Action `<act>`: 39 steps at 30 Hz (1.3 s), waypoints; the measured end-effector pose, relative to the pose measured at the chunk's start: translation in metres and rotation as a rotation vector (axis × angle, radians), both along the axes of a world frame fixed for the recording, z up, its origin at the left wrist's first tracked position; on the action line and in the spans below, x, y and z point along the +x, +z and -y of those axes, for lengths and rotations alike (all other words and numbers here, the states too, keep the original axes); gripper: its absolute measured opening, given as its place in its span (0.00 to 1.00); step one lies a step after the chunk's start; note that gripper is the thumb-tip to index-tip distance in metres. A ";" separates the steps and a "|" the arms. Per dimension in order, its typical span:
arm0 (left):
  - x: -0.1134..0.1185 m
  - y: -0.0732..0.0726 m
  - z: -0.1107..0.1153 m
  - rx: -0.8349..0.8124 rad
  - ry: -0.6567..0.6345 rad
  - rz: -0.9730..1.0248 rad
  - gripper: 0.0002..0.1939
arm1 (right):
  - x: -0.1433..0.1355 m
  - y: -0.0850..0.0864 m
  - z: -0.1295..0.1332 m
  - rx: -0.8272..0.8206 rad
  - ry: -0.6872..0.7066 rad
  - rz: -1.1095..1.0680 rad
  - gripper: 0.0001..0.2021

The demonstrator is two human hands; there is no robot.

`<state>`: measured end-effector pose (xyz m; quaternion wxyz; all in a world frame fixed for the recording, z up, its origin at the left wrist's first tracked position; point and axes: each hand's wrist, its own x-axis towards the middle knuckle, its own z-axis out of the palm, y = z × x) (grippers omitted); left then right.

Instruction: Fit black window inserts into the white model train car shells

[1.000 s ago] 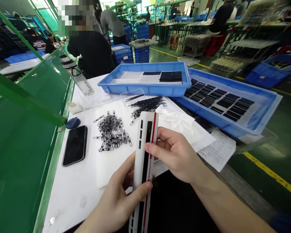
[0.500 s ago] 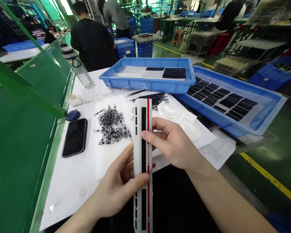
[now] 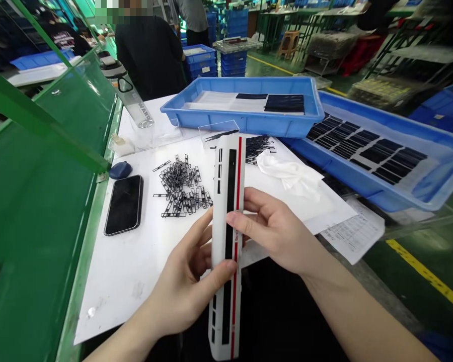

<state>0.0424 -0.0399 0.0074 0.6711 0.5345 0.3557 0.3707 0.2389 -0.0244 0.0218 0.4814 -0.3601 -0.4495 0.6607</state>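
In the lower centre of the head view, a long white plastic shell shaped like a rail carriage (image 3: 219, 231), with black window strips and a red stripe, stands nearly upright in the frame. The left hand (image 3: 189, 284) holds its lower half, thumb across the striped face; the right hand (image 3: 277, 234) grips it higher up, thumb on the black strip (red lettering shows partly beside it). Left of the shell, a loose pile of small black rectangular frames (image 3: 181, 183) lies on the white tabletop (image 3: 109, 281). A black-screened phone (image 3: 124, 205) rests at centre left. A crumpled white cloth (image 3: 287, 173) lies right of centre. Across the upper centre sits a shallow blue plastic tray (image 3: 245, 122) holding black strips.
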 end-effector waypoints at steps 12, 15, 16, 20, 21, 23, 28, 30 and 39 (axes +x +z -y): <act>-0.003 -0.008 -0.002 0.037 -0.003 0.077 0.44 | -0.009 -0.006 0.009 -0.048 0.061 0.133 0.04; -0.002 -0.009 -0.002 0.009 0.017 0.098 0.43 | -0.007 -0.009 0.008 -0.043 0.137 0.049 0.06; -0.002 -0.009 -0.002 0.014 0.020 0.098 0.43 | -0.006 -0.010 0.009 -0.048 0.147 0.042 0.05; -0.005 -0.009 -0.004 0.045 -0.002 0.092 0.39 | -0.007 -0.006 0.012 -0.016 0.126 0.175 0.02; -0.007 -0.009 -0.006 0.043 -0.005 0.104 0.35 | -0.008 -0.005 0.013 0.013 0.125 0.231 0.03; -0.009 -0.008 -0.011 0.035 0.044 0.135 0.26 | -0.011 -0.002 0.018 0.084 0.121 0.363 0.04; -0.012 -0.006 -0.016 0.090 0.256 0.104 0.19 | -0.015 -0.001 0.034 0.256 0.079 0.637 0.09; -0.011 -0.005 -0.013 0.112 0.260 0.087 0.16 | -0.015 -0.001 0.039 0.292 0.088 0.651 0.09; -0.002 0.000 -0.008 0.054 0.258 0.063 0.12 | -0.024 -0.005 0.032 0.236 0.013 0.574 0.08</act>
